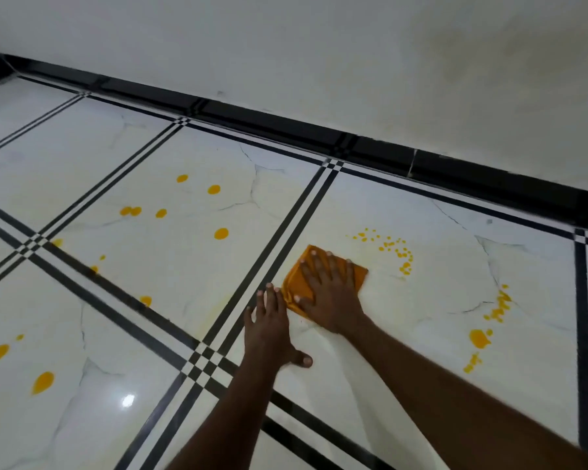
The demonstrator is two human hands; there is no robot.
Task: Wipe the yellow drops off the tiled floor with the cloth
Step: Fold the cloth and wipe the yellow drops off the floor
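My right hand [326,293] presses flat, fingers spread, on a folded orange-yellow cloth [294,281] on the white tiled floor [353,351]. My left hand [269,327] rests flat on the floor just left of the cloth, holding nothing. Small yellow drops [392,247] arc beyond and to the right of the cloth. Bigger yellow drops [479,337] lie further right. Several round yellow drops [221,233] dot the tile to the left, and more yellow drops [43,382] sit at the near left. A faint yellow smear [214,308] shows beside the black tile lines.
A white wall [319,62] with a black skirting [286,127] runs along the far side of the floor. Black double lines [279,252] border each tile. A light reflection [128,400] glints on the near tile.
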